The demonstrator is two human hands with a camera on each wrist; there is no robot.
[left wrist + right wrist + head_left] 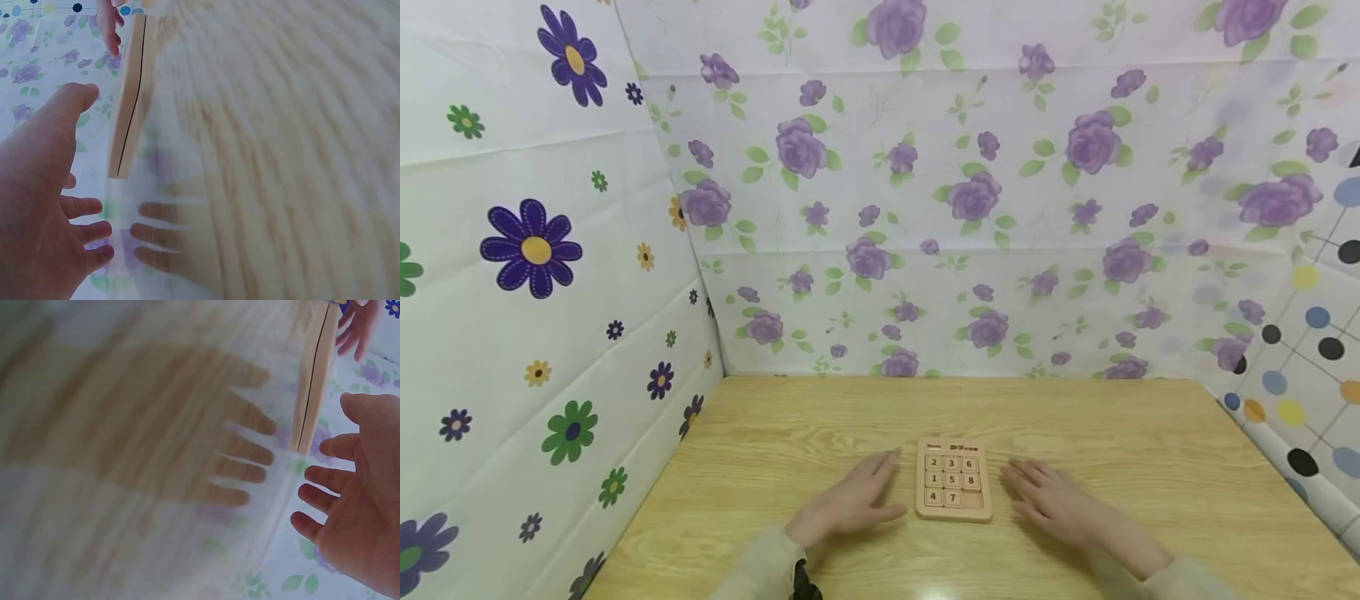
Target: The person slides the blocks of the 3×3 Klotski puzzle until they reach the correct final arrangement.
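Apparently at the starting step, we held our left hand and right hand, empty and outstretched, either side of the number puzzle on the table, the next move probably calling for sliding the 8 tile into the gap.

In the head view, the left forearm stretched in from seven o'clock, the left hand unfurled, fingers toward two, thumb toward three. The right forearm lay toward five o'clock, the right hand extended toward ten.
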